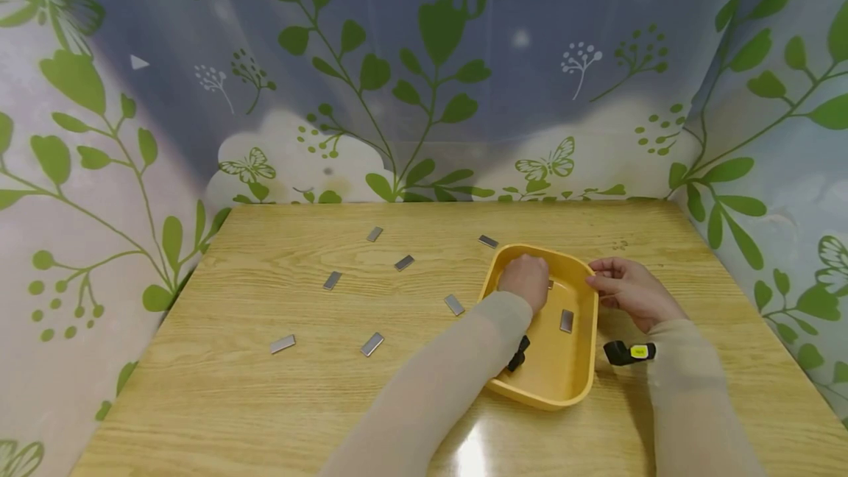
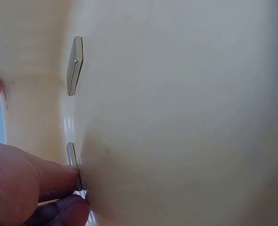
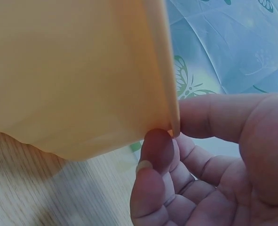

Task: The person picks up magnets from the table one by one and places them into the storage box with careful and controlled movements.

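My left hand (image 1: 526, 282) reaches down inside a yellow plastic bin (image 1: 536, 397) with rounded corners. In the left wrist view its thumb and fingers pinch a small flat silver metal bar (image 2: 72, 153) near the foot of the bin wall. Another such metal bar (image 1: 566, 321) lies on the bin floor, apart from the fingers. On the bin's right side, my right hand (image 1: 626, 289) grips the rim near the far corner, as the right wrist view shows, with thumb and fingers on either side of the rim (image 3: 169, 70).
Several more silver bars lie scattered on the wooden table (image 1: 218, 403), left of the bin. The closest bar (image 1: 453, 305) is just beside the bin wall, and another bar (image 1: 488, 241) sits behind its far left corner. A patterned curtain (image 1: 424, 94) encloses the table's back and sides.
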`<state>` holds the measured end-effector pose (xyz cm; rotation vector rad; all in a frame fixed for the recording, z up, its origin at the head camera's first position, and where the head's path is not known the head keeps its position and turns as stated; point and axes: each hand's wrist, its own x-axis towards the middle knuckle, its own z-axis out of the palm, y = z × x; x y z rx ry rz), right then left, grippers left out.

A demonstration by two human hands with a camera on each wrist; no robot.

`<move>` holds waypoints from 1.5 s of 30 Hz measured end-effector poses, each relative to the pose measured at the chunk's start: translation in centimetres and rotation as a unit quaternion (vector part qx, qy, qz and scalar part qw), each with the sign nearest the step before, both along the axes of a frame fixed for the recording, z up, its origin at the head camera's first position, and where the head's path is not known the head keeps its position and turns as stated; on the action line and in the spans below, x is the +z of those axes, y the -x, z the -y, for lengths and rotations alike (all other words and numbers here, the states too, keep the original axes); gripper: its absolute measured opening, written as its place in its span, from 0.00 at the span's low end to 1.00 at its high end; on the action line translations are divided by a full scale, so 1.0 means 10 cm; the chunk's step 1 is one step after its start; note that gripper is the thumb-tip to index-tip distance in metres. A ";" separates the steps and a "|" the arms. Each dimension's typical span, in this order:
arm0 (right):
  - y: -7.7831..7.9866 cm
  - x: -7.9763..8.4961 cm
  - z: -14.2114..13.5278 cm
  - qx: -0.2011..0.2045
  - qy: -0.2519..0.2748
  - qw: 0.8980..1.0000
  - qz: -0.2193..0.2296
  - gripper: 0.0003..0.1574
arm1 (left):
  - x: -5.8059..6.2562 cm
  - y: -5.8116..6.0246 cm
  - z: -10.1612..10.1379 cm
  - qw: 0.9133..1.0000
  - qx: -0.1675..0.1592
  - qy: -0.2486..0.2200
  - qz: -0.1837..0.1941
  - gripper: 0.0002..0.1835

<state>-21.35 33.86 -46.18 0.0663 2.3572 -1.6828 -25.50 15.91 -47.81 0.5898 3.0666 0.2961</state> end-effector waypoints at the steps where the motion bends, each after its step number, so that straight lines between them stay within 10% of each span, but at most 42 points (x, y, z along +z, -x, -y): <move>1: 0.00 0.00 0.00 0.000 0.000 1.000 0.000 0.31 | 0.00 0.00 0.00 1.000 0.000 0.001 -0.001 0.11; 32: -0.01 -0.05 0.06 0.002 0.004 1.000 0.004 0.30 | 0.02 -0.04 0.08 1.000 -0.018 -0.006 0.014 0.11; 45: 0.01 0.00 -0.01 0.009 -0.022 1.000 -0.005 0.31 | 0.59 -0.16 0.17 0.994 -0.054 -0.043 0.083 0.13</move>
